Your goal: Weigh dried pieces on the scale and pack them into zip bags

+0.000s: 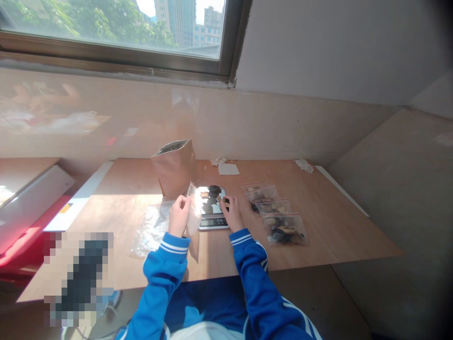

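A: Where's the small flat digital kitchen scale (213,215) sitting?

B: Mid-table on the wooden board table (318,226), tall brown paper pouch (175,167) standing behind-left.

A: Right side?

B: Three clear plastic filled zip bags (274,212) lying in a row, empty clear plastic bags (150,229) lying left.

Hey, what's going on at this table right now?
A person in blue sleeves sits at a wooden table. The left hand holds up a small clear plastic bag, while the right hand reaches over a small digital scale that carries a few dark pieces. An open brown paper bag stands behind the scale, and three filled clear bags lie to the right.
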Motion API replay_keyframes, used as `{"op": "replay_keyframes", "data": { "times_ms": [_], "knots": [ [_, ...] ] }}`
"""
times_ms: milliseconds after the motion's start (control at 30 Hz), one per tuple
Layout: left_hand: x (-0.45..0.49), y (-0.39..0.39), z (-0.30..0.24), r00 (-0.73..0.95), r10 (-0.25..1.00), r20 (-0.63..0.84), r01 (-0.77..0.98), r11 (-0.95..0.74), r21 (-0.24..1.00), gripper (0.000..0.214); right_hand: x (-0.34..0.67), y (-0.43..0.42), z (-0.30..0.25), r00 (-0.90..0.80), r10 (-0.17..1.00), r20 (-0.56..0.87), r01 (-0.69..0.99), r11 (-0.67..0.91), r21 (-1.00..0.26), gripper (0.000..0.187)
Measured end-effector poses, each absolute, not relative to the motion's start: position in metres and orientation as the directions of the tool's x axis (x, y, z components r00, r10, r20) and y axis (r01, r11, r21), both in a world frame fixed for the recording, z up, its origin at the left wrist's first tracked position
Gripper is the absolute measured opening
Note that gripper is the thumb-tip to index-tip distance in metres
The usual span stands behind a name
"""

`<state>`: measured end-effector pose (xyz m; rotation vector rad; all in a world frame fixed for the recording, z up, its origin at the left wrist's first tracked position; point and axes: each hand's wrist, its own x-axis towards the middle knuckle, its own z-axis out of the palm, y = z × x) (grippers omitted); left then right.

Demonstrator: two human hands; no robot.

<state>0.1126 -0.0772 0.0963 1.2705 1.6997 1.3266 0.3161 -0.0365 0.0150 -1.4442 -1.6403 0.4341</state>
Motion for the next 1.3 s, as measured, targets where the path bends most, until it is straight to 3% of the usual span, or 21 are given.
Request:
{"op": "replay_keyframes", "data": {
  "times_ms": [333,433,533,600,700,833,1033,1167,1300],
  "knots": [
    [0.112,-0.080,0.096,-0.325,0.944,0.051,0.289,0.047,0.956,0.038,0.326,-0.044,0.048,0.150,0.938,0.312,0.493,0.202,-0.846,0.037],
    [0.118,-0.083,0.098,-0.324,0.945,0.039,0.346,0.080,0.935,0.036,0.310,-0.058,0.084,0.184,0.971,0.152,0.208,0.112,-0.972,0.042],
    [0.128,-0.086,0.098,-0.306,0.948,0.090,0.426,0.052,0.903,0.028,0.285,-0.071,0.122,-0.070,0.995,-0.068,-0.195,-0.080,-0.978,0.044],
    [0.134,-0.088,0.097,-0.321,0.931,0.171,0.446,-0.011,0.895,0.022,0.270,-0.075,0.137,-0.202,0.974,-0.099,-0.247,-0.149,-0.957,0.042],
    [0.137,-0.089,0.094,-0.347,0.904,0.248,0.405,-0.094,0.909,0.022,0.259,-0.072,0.139,-0.154,0.983,-0.105,-0.071,-0.117,-0.991,0.032],
    [0.132,-0.091,0.093,-0.315,0.924,0.217,0.327,-0.109,0.939,0.031,0.258,-0.066,0.126,-0.085,0.995,0.056,0.265,0.077,-0.961,0.026],
    [0.130,-0.092,0.094,-0.378,0.915,0.142,0.268,-0.039,0.963,0.038,0.258,-0.073,0.135,-0.320,0.938,0.132,0.242,0.216,-0.946,0.036],
    [0.129,-0.091,0.091,-0.408,0.906,0.110,0.250,-0.005,0.968,0.036,0.267,-0.071,0.131,-0.239,0.940,0.244,0.241,0.301,-0.923,0.035],
    [0.127,-0.091,0.089,-0.471,0.877,0.094,0.218,0.013,0.976,0.030,0.276,-0.061,0.096,-0.075,0.935,0.347,0.423,0.345,-0.838,0.033]
  ]
}}
